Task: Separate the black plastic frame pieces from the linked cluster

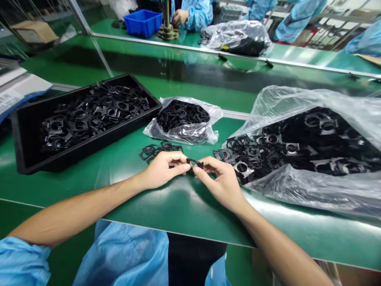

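Observation:
My left hand (165, 169) and my right hand (218, 178) meet over the green table, fingers pinched together on one small black plastic part (195, 162) held between them. Just behind my left hand lies a small heap of loose black parts (156, 150). To the right, a big clear plastic bag (312, 186) lies open, spilling black square ring-shaped parts (253, 153) close to my right hand.
A black tray (26, 131) of the same parts stands at the left. A smaller clear bag of parts (184, 119) lies behind my hands. Beyond a conveyor strip, another person's hand (180, 16) works near a blue bin (143, 22) and a further bag (238, 36).

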`<move>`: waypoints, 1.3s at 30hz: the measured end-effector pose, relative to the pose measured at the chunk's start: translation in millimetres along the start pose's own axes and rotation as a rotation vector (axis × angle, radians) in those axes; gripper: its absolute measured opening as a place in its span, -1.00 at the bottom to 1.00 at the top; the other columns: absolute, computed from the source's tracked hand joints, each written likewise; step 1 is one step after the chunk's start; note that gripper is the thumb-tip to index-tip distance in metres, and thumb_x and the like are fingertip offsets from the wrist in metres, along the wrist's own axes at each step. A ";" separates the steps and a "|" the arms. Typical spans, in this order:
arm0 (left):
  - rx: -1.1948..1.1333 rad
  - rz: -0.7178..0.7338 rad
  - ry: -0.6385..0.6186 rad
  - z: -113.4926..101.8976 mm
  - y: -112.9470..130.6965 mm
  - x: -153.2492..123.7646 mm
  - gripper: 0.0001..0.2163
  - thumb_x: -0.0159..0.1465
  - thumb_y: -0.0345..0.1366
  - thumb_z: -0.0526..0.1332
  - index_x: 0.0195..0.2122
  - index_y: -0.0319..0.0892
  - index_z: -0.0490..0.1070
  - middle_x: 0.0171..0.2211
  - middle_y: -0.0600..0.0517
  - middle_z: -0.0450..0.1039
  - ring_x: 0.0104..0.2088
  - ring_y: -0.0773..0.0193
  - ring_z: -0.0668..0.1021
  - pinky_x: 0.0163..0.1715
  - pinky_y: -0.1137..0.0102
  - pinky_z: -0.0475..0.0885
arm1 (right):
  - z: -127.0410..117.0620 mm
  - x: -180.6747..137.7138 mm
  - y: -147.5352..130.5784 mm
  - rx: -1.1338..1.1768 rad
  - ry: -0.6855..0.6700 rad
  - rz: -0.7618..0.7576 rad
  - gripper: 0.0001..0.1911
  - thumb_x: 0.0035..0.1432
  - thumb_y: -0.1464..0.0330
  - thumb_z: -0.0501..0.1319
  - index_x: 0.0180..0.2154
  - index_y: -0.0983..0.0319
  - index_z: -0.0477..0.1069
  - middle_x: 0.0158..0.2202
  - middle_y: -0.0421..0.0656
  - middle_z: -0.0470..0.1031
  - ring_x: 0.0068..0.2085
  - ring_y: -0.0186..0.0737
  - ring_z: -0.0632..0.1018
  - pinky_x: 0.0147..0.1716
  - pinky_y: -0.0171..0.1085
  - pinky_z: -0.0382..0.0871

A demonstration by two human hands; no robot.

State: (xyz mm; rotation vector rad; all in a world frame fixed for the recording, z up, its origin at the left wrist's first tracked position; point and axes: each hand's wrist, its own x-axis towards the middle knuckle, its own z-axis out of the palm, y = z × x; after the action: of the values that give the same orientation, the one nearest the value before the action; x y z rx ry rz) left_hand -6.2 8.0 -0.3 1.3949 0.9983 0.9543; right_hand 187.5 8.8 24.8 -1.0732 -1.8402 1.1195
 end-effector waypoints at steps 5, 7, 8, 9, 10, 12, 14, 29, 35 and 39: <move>-0.029 -0.032 0.019 1.7 0.2 0.4 -0.84 0.17 -0.27 0.31 -0.46 -0.27 0.47 -0.52 0.08 0.42 -0.46 0.38 0.44 -0.42 0.50 0.38 | -0.4 -1.1 0.3 -0.047 -0.028 -0.053 -0.89 0.24 0.41 0.23 -0.37 0.23 0.45 -0.44 -0.23 0.51 -0.43 -0.34 0.48 -0.37 -0.38 0.38; -0.036 -0.035 0.020 2.1 0.2 0.4 -0.85 0.16 -0.28 0.31 -0.46 -0.27 0.47 -0.52 0.08 0.41 -0.47 0.38 0.43 -0.43 0.51 0.37 | -0.2 -1.4 0.8 -0.052 -0.035 -0.060 -0.89 0.24 0.41 0.23 -0.37 0.23 0.45 -0.45 -0.23 0.51 -0.44 -0.35 0.47 -0.38 -0.38 0.37; -0.037 -0.034 0.022 2.1 0.1 0.3 -0.85 0.16 -0.28 0.32 -0.46 -0.27 0.47 -0.52 0.08 0.41 -0.47 0.39 0.43 -0.43 0.51 0.37 | 0.0 -1.5 1.0 -0.053 -0.037 -0.062 -0.89 0.24 0.41 0.24 -0.37 0.24 0.45 -0.45 -0.23 0.50 -0.44 -0.35 0.47 -0.38 -0.38 0.37; -0.037 -0.033 0.023 2.1 -0.1 0.3 -0.85 0.16 -0.29 0.32 -0.46 -0.27 0.46 -0.52 0.08 0.41 -0.47 0.39 0.43 -0.43 0.51 0.37 | 0.1 -1.5 1.1 -0.053 -0.039 -0.063 -0.89 0.24 0.41 0.24 -0.37 0.24 0.45 -0.46 -0.23 0.50 -0.44 -0.35 0.47 -0.38 -0.39 0.37; -0.036 -0.031 0.024 2.1 -0.3 0.2 -0.85 0.17 -0.29 0.32 -0.46 -0.26 0.46 -0.52 0.08 0.41 -0.47 0.39 0.43 -0.43 0.51 0.37 | 0.1 -1.5 1.2 -0.051 -0.040 -0.064 -0.89 0.24 0.41 0.24 -0.37 0.24 0.45 -0.46 -0.23 0.50 -0.45 -0.35 0.46 -0.39 -0.39 0.36; -0.035 -0.027 0.024 2.0 -0.9 0.1 -0.83 0.17 -0.27 0.32 -0.47 -0.26 0.45 -0.53 0.08 0.40 -0.48 0.38 0.43 -0.43 0.51 0.37 | 0.2 -1.3 1.1 -0.040 -0.038 -0.063 -0.89 0.24 0.40 0.24 -0.37 0.24 0.45 -0.46 -0.23 0.50 -0.45 -0.36 0.46 -0.40 -0.39 0.36; -0.036 -0.020 0.030 2.0 -1.7 0.2 -0.82 0.18 -0.26 0.32 -0.48 -0.25 0.44 -0.54 0.08 0.39 -0.48 0.38 0.44 -0.44 0.50 0.37 | 0.1 -0.9 1.2 -0.028 -0.038 -0.057 -0.89 0.24 0.40 0.24 -0.37 0.24 0.45 -0.46 -0.23 0.51 -0.45 -0.36 0.47 -0.40 -0.39 0.36; -0.079 -0.013 0.069 2.6 -3.3 0.8 -0.86 0.17 -0.27 0.35 -0.40 -0.26 0.50 -0.47 0.06 0.46 -0.44 0.37 0.46 -0.40 0.50 0.40 | 0.6 -0.3 1.4 -0.056 -0.019 -0.065 -0.91 0.24 0.41 0.23 -0.34 0.23 0.47 -0.44 -0.23 0.54 -0.45 -0.35 0.50 -0.39 -0.38 0.38; -0.070 -0.016 0.064 2.7 -2.9 0.6 -0.86 0.17 -0.27 0.35 -0.37 -0.25 0.52 -0.43 0.04 0.49 -0.41 0.35 0.48 -0.38 0.48 0.43 | 0.7 -0.4 0.7 -0.070 -0.013 -0.065 -0.90 0.24 0.41 0.23 -0.35 0.23 0.47 -0.44 -0.23 0.54 -0.44 -0.34 0.50 -0.38 -0.38 0.39; -0.067 -0.018 0.057 2.8 -2.4 0.5 -0.86 0.17 -0.26 0.34 -0.37 -0.25 0.52 -0.43 0.04 0.49 -0.40 0.34 0.48 -0.37 0.48 0.43 | 0.3 -0.9 1.1 -0.080 -0.013 -0.064 -0.90 0.24 0.40 0.23 -0.35 0.23 0.47 -0.44 -0.23 0.54 -0.44 -0.33 0.50 -0.37 -0.38 0.40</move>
State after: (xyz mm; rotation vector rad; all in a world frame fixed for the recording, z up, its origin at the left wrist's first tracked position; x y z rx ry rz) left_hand -3.5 7.7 -2.9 1.3079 1.0106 1.0099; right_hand 187.9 8.2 23.6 -1.0471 -1.9305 1.0257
